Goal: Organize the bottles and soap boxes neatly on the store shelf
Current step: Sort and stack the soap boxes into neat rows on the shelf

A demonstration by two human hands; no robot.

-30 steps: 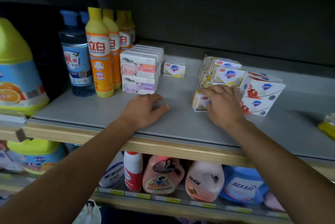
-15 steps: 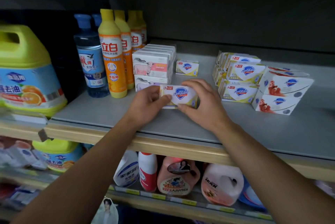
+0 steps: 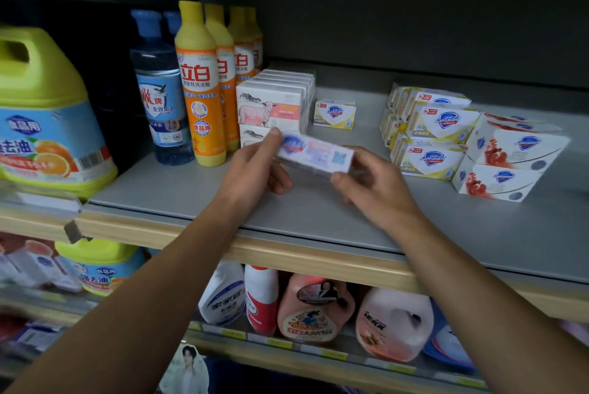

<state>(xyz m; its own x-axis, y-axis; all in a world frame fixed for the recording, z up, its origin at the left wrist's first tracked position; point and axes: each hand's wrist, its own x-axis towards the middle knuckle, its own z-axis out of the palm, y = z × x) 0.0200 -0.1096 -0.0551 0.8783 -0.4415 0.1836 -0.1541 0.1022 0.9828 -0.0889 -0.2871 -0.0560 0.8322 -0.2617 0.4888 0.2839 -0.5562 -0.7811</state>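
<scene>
Both hands hold one white soap box [image 3: 315, 155] tilted above the grey shelf [image 3: 197, 189]. My left hand [image 3: 255, 167] pinches its left end and my right hand [image 3: 373, 186] grips its right end. Behind it stands a stack of sheep-printed soap boxes [image 3: 271, 106], with a lone yellow soap box [image 3: 334, 113] to their right. Yellow-and-white soap boxes [image 3: 430, 125] and red-printed ones [image 3: 510, 157] are piled at the right. Orange detergent bottles [image 3: 199, 90] and blue bottles [image 3: 159, 97] stand in rows at the left.
A big yellow-green jug [image 3: 44, 119] sits on the neighbouring shelf at far left. The lower shelf holds white, red and pink detergent bottles [image 3: 315, 307] and another jug [image 3: 102, 266]. A dark back panel closes the shelf behind.
My right hand carried a soap box from the right pile to the middle. My left hand rose off the shelf and took its left end; the box is now lifted and turned.
</scene>
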